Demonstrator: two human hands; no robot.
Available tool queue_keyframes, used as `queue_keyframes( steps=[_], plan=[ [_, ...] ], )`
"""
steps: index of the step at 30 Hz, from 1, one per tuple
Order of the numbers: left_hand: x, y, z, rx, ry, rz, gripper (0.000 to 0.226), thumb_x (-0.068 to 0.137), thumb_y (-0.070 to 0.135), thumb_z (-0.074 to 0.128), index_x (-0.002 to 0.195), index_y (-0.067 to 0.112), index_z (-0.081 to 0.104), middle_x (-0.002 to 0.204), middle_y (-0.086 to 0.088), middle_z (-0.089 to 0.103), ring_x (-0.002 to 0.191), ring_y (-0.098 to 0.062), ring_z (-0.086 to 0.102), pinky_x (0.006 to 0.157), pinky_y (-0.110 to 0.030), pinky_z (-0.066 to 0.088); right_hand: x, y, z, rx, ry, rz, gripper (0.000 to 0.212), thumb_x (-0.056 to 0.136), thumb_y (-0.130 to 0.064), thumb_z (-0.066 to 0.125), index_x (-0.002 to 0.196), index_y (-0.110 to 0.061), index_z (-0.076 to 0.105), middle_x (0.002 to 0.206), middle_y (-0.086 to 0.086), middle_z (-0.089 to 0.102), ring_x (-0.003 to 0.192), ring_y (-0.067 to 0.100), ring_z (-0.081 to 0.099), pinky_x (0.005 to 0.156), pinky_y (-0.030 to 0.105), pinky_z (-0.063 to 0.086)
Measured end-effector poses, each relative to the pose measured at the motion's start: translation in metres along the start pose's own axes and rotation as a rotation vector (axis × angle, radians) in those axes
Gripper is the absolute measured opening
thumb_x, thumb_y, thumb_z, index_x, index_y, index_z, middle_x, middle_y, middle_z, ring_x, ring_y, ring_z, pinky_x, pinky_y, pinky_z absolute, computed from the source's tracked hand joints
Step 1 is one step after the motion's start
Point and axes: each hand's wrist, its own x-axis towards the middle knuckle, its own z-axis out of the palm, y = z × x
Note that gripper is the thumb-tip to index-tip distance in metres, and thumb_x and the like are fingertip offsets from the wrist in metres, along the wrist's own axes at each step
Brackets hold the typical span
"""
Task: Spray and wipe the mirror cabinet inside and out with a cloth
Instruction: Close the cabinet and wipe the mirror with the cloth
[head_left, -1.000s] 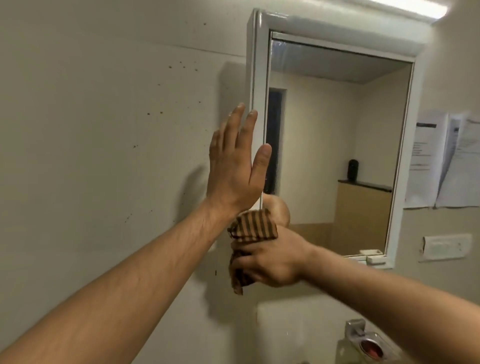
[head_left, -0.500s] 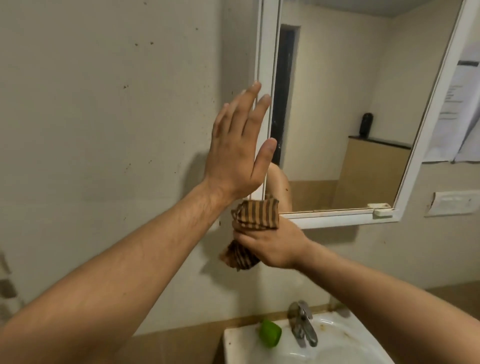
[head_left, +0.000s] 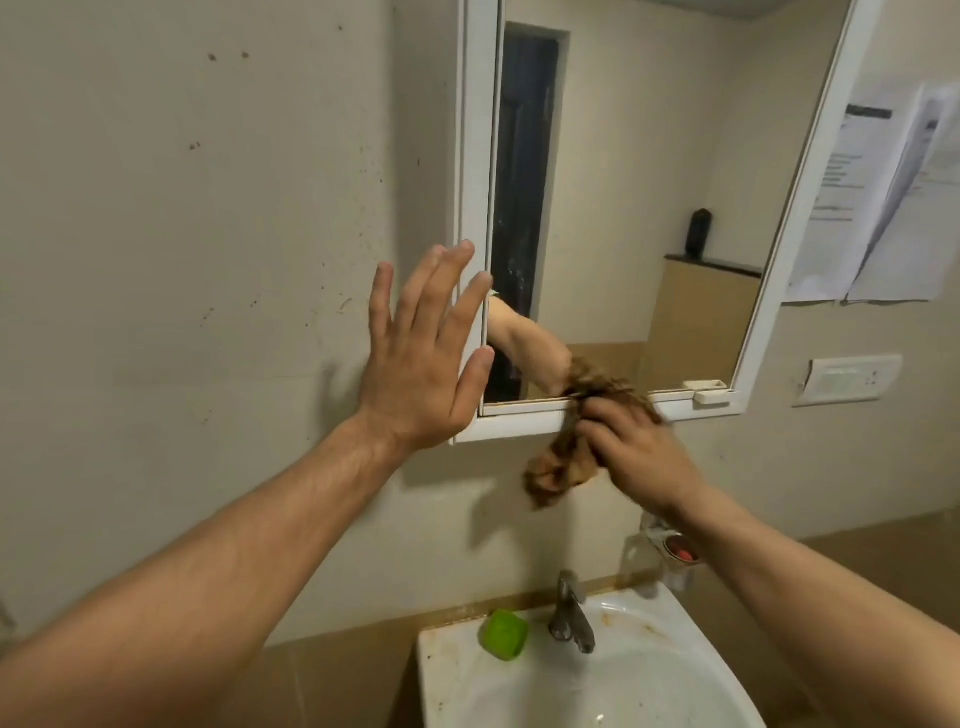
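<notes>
Your left fingers (head_left: 422, 296) are straight and spread, holding nothing. Your left hand (head_left: 421, 358) stands palm-forward at the 9 o'clock edge of the mirror cabinet (head_left: 475, 156). The fingertips overlap the white frame, but contact cannot be confirmed from this view.

Your right fingers (head_left: 605, 423) are curled tight round the cloth (head_left: 556, 467), a brown striped rag that is bunched and motion-blurred. Your right hand (head_left: 639, 457) presses it to the cabinet's bottom rail, at about 6 o'clock of the mirror door (head_left: 649, 208). A loose tail of cloth hangs below the rail toward 7 o'clock.

Step in hand, by judgement: wiping the outside frame along its lower edge. The door appears closed, so the inside is likely not yet done. No spray bottle can be made out.

Next move calls for:
- carrying the stroke along the rail toward the small catch at 4 o'clock of the door
- bracing the 9 o'clock side with the flat left hand so the cabinet does not shift
- gathering in the hanging tail so it does not drag

Below, at 6 o'clock, are the sink (head_left: 436, 675), its tap (head_left: 571, 618) and a green object (head_left: 503, 635) on the rim
</notes>
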Motion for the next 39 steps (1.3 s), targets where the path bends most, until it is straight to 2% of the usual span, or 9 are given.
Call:
queue_keyframes(
  steps=[5, 8, 16, 21, 24, 27, 30, 34, 39],
  plan=[
    [-0.004, 0.036, 0.02, -0.023, -0.046, 0.027, 0.064, 0.093, 0.031, 0.056, 0.152, 0.008, 0.045, 0.166, -0.019, 0.03, 0.156, -0.035, 0.021, 0.124, -0.068, 0.006, -0.029, 0.027, -0.025, -0.034, -0.105, 0.307, 0.039, 0.073, 0.001, 0.083, 0.107, -0.004, 0.065, 0.127, 0.017, 0.058, 0.117, 0.038, 0.049, 0.09, 0.049, 0.055],
    [-0.003, 0.049, 0.026, -0.052, -0.073, 0.022, 0.063, 0.095, 0.032, 0.051, 0.152, 0.008, 0.045, 0.167, -0.018, 0.028, 0.157, -0.034, 0.02, 0.125, -0.066, 0.005, -0.013, -0.004, -0.022, 0.106, 0.007, 0.368, 0.031, 0.078, 0.004, 0.072, 0.108, -0.004, 0.068, 0.126, 0.017, 0.061, 0.119, 0.036, 0.05, 0.098, 0.046, 0.05],
    [-0.002, 0.026, 0.022, -0.025, -0.049, -0.056, 0.064, 0.095, 0.032, 0.052, 0.153, 0.01, 0.039, 0.168, -0.016, 0.025, 0.157, -0.033, 0.018, 0.126, -0.064, 0.004, 0.018, -0.045, 0.002, 0.178, 0.028, 0.026, 0.032, 0.089, -0.008, 0.073, 0.121, -0.009, 0.072, 0.133, 0.012, 0.064, 0.122, 0.031, 0.055, 0.105, 0.038, 0.045],
    [-0.01, 0.029, 0.021, -0.021, -0.091, -0.006, 0.064, 0.095, 0.033, 0.051, 0.154, 0.011, 0.037, 0.168, -0.014, 0.023, 0.158, -0.032, 0.016, 0.127, -0.061, 0.002, -0.04, 0.022, -0.024, 0.077, 0.054, 0.59, 0.016, 0.084, -0.007, 0.077, 0.098, -0.012, 0.071, 0.115, 0.006, 0.061, 0.11, 0.032, 0.052, 0.084, 0.044, 0.054],
    [-0.005, 0.054, 0.026, -0.057, -0.158, 0.093, 0.063, 0.096, 0.035, 0.05, 0.152, 0.01, 0.038, 0.167, -0.015, 0.026, 0.157, -0.034, 0.019, 0.126, -0.064, 0.008, -0.03, 0.028, -0.028, -0.075, -0.016, 0.599, 0.017, 0.085, -0.019, 0.076, 0.076, -0.012, 0.064, 0.096, 0.006, 0.061, 0.094, 0.032, 0.05, 0.066, 0.039, 0.049],
    [0.007, 0.081, 0.031, -0.107, -0.166, 0.147, 0.065, 0.095, 0.037, 0.054, 0.153, 0.011, 0.038, 0.166, -0.016, 0.03, 0.156, -0.035, 0.024, 0.124, -0.066, 0.011, -0.02, 0.022, -0.035, -0.01, -0.017, 0.668, 0.015, 0.084, -0.008, 0.075, 0.077, -0.012, 0.062, 0.097, 0.003, 0.059, 0.096, 0.026, 0.047, 0.071, 0.037, 0.048],
    [0.03, 0.093, 0.035, -0.118, -0.121, 0.166, 0.066, 0.093, 0.039, 0.054, 0.152, 0.014, 0.04, 0.165, -0.015, 0.032, 0.156, -0.034, 0.025, 0.126, -0.063, 0.009, -0.021, 0.034, -0.062, 0.109, 0.206, 0.722, 0.021, 0.08, 0.007, 0.062, 0.083, -0.014, 0.061, 0.099, -0.006, 0.05, 0.095, 0.019, 0.049, 0.076, 0.029, 0.047],
    [0.069, 0.096, 0.034, -0.006, -0.239, 0.198, 0.065, 0.096, 0.044, 0.05, 0.153, 0.015, 0.044, 0.166, -0.011, 0.03, 0.156, -0.03, 0.022, 0.128, -0.057, 0.0, 0.022, 0.076, -0.115, 0.166, 0.541, 1.033, 0.017, 0.091, -0.011, 0.06, 0.09, -0.026, 0.052, 0.102, -0.005, 0.049, 0.085, 0.014, 0.051, 0.077, 0.028, 0.045],
    [0.137, 0.105, 0.034, 0.078, -0.324, 0.304, 0.065, 0.101, 0.049, 0.036, 0.158, 0.018, 0.038, 0.17, -0.01, 0.024, 0.158, -0.028, 0.016, 0.128, -0.056, 0.008, 0.113, 0.142, -0.174, 0.637, 0.97, 1.289, 0.024, 0.096, -0.008, 0.049, 0.077, -0.021, 0.057, 0.077, -0.007, 0.061, 0.07, 0.01, 0.055, 0.053, 0.008, 0.041]
  ],
)
